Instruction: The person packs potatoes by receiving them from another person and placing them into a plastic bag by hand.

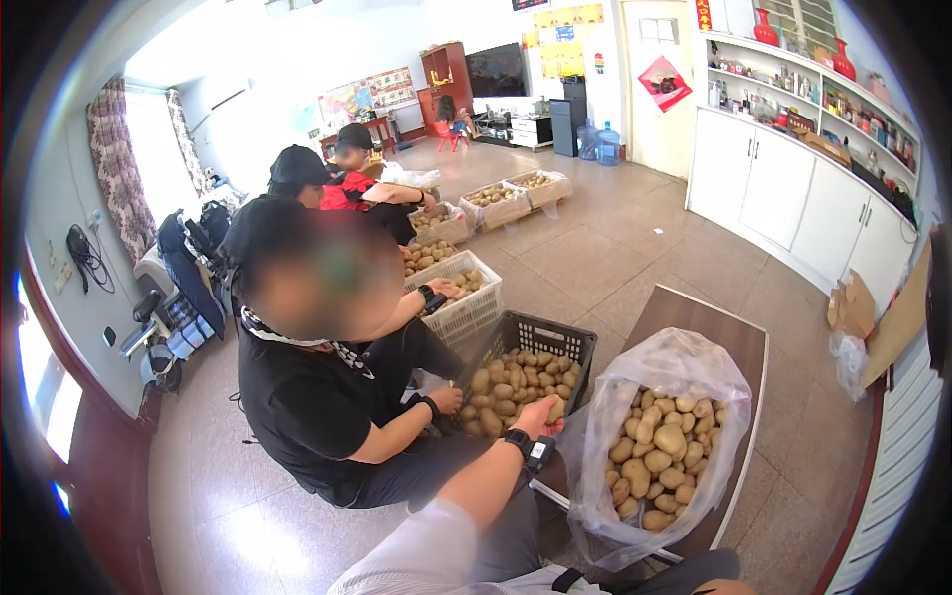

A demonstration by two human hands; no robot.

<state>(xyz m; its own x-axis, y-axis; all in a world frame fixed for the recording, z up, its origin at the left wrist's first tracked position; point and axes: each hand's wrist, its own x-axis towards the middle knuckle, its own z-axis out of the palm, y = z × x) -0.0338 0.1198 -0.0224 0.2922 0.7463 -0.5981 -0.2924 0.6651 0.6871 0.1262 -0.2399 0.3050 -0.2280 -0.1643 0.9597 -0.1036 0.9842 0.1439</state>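
My left hand (pixel 537 417), with a black watch on the wrist, reaches over the right front side of a black plastic crate (pixel 580 342). Its fingers are closed round a potato (pixel 556 409). Loose potatoes (pixel 511 382) fill much of that crate. To the right, a clear plastic bag (pixel 729 372) of potatoes (pixel 654 451) stands open on a low brown table (pixel 684 309). Only a sliver of skin, perhaps my right hand (pixel 726 587), shows at the bottom edge; its fingers are hidden.
A person in black (pixel 307 407) sits close on my left, one hand (pixel 446 399) at the black crate's left side and another over a white crate (pixel 466 319) of potatoes. More people and crates line up beyond. White cabinets (pixel 778 188) stand along the right wall.
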